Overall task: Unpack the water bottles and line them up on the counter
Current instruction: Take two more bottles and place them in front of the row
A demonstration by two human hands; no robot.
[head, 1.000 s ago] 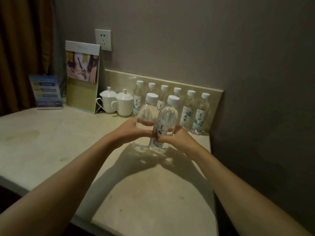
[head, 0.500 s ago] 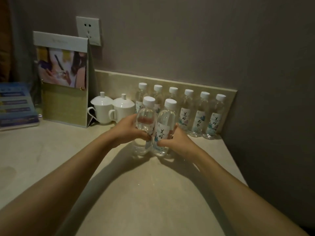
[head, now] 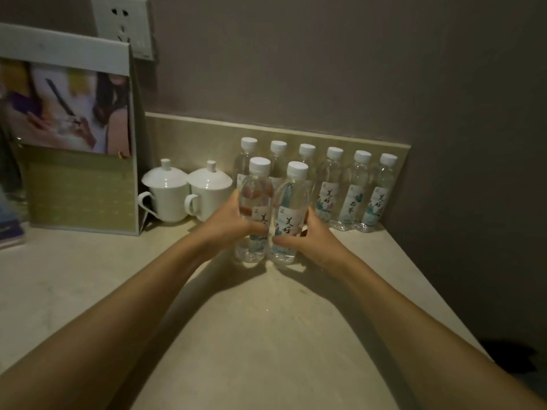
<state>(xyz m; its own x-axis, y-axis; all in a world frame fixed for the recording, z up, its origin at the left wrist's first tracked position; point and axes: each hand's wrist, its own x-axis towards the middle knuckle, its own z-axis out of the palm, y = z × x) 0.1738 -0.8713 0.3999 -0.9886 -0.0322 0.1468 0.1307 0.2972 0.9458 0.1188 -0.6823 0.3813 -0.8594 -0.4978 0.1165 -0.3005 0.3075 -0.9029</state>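
Note:
Two clear water bottles with white caps stand side by side on the beige counter [head: 266, 335]. My left hand [head: 228, 224] is wrapped around the left bottle [head: 257, 190], and my right hand [head: 307, 239] grips the right bottle [head: 291, 208]. Both bottles rest upright on the counter and touch each other. Behind them a row of several more bottles [head: 356, 190] lines the low backsplash, partly hidden by the two held ones.
Two white lidded cups [head: 189, 193] stand left of the bottles. A standing card holder [head: 71, 137] and a blue leaflet stand [head: 9, 220] occupy the back left. A wall socket [head: 122, 25] is above. The counter's right edge [head: 429, 279] runs along the dark wall.
Both hands have pushed the two bottles farther back toward the row at the wall. The camera has come closer and turned a little to the right.

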